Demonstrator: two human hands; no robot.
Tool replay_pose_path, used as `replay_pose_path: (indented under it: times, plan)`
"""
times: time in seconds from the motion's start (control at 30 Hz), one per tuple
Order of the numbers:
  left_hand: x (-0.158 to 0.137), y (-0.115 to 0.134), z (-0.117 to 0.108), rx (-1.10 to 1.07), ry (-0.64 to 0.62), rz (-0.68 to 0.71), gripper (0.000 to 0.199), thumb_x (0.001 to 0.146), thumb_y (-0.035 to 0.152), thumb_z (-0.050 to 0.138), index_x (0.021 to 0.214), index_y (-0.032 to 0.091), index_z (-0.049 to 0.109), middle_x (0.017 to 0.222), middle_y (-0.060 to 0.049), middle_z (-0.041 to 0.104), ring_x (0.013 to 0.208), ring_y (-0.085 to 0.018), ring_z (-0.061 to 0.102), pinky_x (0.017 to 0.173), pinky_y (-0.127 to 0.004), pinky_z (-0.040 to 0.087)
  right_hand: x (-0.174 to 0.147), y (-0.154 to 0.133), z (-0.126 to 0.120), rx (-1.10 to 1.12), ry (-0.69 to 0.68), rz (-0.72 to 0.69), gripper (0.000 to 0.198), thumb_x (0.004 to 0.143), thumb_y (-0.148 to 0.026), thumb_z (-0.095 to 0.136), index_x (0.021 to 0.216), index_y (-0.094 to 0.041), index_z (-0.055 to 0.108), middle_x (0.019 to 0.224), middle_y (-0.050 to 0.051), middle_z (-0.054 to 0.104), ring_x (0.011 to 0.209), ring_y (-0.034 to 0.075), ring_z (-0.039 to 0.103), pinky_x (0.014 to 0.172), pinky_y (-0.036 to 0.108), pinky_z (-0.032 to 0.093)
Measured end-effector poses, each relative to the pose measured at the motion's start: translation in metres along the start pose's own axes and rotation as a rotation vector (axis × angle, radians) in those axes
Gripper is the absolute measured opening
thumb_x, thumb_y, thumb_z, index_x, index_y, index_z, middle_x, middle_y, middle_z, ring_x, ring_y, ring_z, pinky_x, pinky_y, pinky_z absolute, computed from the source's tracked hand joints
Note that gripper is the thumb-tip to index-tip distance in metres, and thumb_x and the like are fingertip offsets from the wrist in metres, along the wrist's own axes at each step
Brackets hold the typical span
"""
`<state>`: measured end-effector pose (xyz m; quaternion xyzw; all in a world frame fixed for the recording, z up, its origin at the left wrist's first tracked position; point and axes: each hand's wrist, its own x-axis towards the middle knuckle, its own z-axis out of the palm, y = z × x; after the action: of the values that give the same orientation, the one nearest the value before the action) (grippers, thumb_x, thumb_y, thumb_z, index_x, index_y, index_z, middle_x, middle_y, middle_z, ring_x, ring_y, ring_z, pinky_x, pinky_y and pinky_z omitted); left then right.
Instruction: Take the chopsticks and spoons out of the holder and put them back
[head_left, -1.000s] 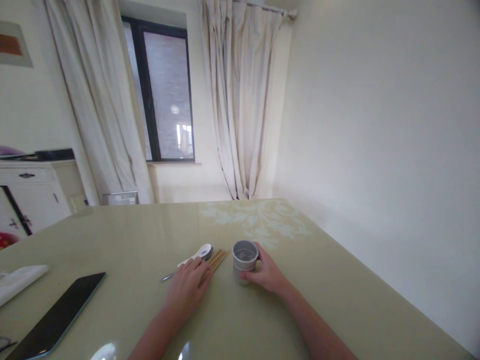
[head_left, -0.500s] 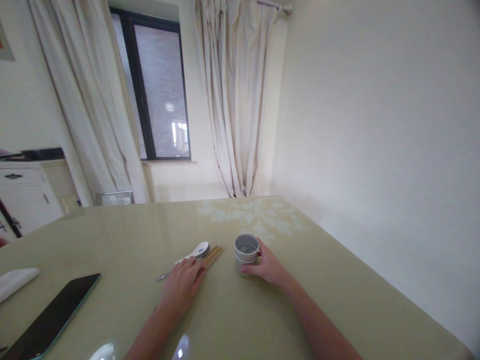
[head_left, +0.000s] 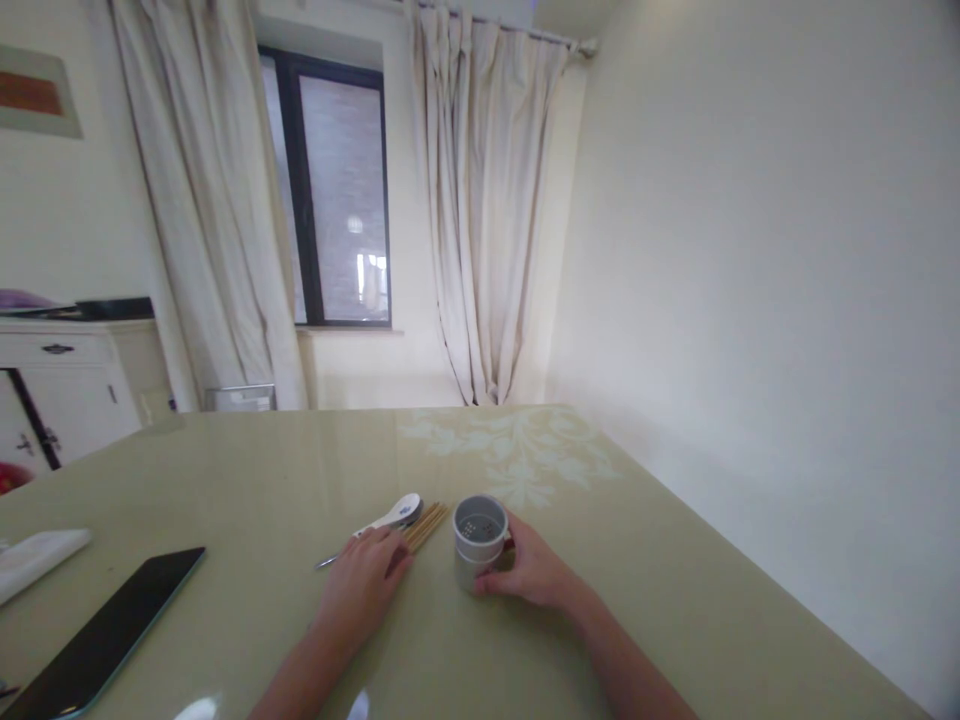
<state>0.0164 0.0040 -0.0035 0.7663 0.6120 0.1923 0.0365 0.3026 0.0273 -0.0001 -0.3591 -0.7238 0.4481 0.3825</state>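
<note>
Green bench (head_left: 675, 620), cup (head_left: 472, 552) held in right hand (head_left: 534, 568), left hand (head_left: 366, 576) over sticks (head_left: 427, 526), grip unclear, spoon (head_left: 397, 513) beside, black device (head_left: 112, 630) left

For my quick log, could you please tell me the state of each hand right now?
Left hand: lying over the sticks; grip cannot be told.
Right hand: closed, holding the cup.

Holding a round grey cup (head_left: 474, 556) upright in the right hand (head_left: 534, 570), showing a pale band and small dots inside. Covering the near part of thin tan sticks (head_left: 426, 528) with the left hand (head_left: 367, 578), slanting away from it. Showing a blue-marked white spoon (head_left: 405, 508) just beyond that hand, and a slim metal utensil (head_left: 325, 563) jutting out leftward.
</note>
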Motion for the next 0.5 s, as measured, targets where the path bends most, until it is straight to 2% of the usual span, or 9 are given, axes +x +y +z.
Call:
replay_pose_path:
  times: [0.13, 0.5]
  plan:
    - [0.0004, -0.0008, 0.0031, -0.005, 0.004, 0.002, 0.013, 0.095, 0.023, 0.062, 0.093, 0.025, 0.075, 0.106, -0.005, 0.077, 0.104, -0.025, 0.069, 0.095, -0.037, 0.047, -0.0013, 0.0006, 0.0024, 0.008, -0.05, -0.008, 0.09, 0.059, -0.036, 0.101, 0.139, -0.022, 0.062, 0.129, 0.011, 0.075, 0.116, 0.034, 0.07, 0.097, 0.049, 0.056]
    - [-0.0002, 0.001, 0.0026, 0.025, -0.003, -0.041, 0.018, 0.095, 0.026, 0.056, 0.087, 0.025, 0.072, 0.098, -0.005, 0.078, 0.097, -0.027, 0.072, 0.087, -0.036, 0.049, -0.004, -0.0089, 0.0069, 0.057, -0.149, -0.045, 0.096, 0.055, -0.04, 0.104, 0.14, -0.022, 0.064, 0.133, 0.013, 0.074, 0.125, 0.037, 0.066, 0.111, 0.053, 0.047]
